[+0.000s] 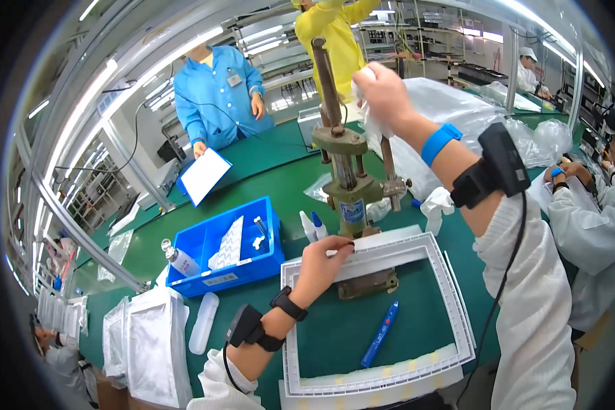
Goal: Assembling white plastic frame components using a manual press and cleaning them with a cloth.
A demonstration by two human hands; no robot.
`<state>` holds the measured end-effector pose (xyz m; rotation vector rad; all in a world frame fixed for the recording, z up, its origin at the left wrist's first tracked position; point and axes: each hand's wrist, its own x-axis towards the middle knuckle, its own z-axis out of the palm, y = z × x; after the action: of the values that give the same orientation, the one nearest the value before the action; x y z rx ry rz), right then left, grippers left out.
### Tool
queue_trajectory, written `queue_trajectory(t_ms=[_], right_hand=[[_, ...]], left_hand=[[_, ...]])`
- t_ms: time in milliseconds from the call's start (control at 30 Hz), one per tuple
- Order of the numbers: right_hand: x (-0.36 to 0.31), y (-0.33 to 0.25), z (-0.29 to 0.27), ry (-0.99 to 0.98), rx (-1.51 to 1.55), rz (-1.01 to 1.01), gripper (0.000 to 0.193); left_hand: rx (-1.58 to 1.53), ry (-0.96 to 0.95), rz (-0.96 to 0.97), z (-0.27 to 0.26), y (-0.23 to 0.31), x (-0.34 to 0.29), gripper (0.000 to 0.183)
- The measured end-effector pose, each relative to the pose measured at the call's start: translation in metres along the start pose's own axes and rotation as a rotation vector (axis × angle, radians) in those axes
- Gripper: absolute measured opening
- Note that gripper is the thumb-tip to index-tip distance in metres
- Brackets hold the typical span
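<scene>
A white plastic rectangular frame [456, 307] lies on the green mat, its far bar under a green hand-operated arbor press [352, 191]. My left hand [318, 265] is closed with thumb and fingertips on that far bar, just left of the press. Raised at the upper right, my right hand [384, 99] is closed around the top of the press lever [388, 160]; the fingers partly hide its end. Within the frame's opening, a blue marker pen [380, 335] rests on the mat. Beneath the frame's near side, a white strip with yellowish patches shows.
Left of the press stands a blue divided bin [225, 273] with a small bottle [182, 262]. Nearby are a clear container [203, 323] and wrapped white frames [158, 345]. Two small bottles [313, 227] stand by the press; plastic sheeting [430, 109] lies behind. Across the bench, a person in blue holds a clipboard [206, 176].
</scene>
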<state>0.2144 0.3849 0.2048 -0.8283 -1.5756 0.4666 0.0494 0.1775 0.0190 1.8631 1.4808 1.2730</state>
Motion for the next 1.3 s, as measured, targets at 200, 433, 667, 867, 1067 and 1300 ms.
queue_trajectory(t_ms=[200,433,667,867,1067,1300], right_hand=[[-0.039,-0.050,-0.025,-0.006,0.090,-0.086,0.029],[-0.078,-0.089,-0.049,-0.019,0.162,-0.167,0.013],[-0.089,-0.089,-0.052,0.042,0.162,-0.262,0.016],[-0.088,-0.084,-0.052,0.023,0.184,-0.322,0.016],[-0.097,-0.090,-0.058,0.005,0.169,-0.249,0.017],[-0.145,-0.113,-0.079,-0.118,0.296,-0.169,0.017]], left_hand=[[0.052,0.034,-0.007,0.005,-0.005,-0.001,0.019],[0.076,0.056,0.066,0.010,-0.010,-0.001,0.019],[0.125,0.071,0.070,0.011,-0.015,-0.003,0.018],[0.203,0.115,0.141,0.016,-0.022,-0.002,0.015],[0.199,0.066,0.027,0.018,-0.006,0.007,0.024],[0.193,0.037,0.030,0.013,-0.006,0.007,0.026]])
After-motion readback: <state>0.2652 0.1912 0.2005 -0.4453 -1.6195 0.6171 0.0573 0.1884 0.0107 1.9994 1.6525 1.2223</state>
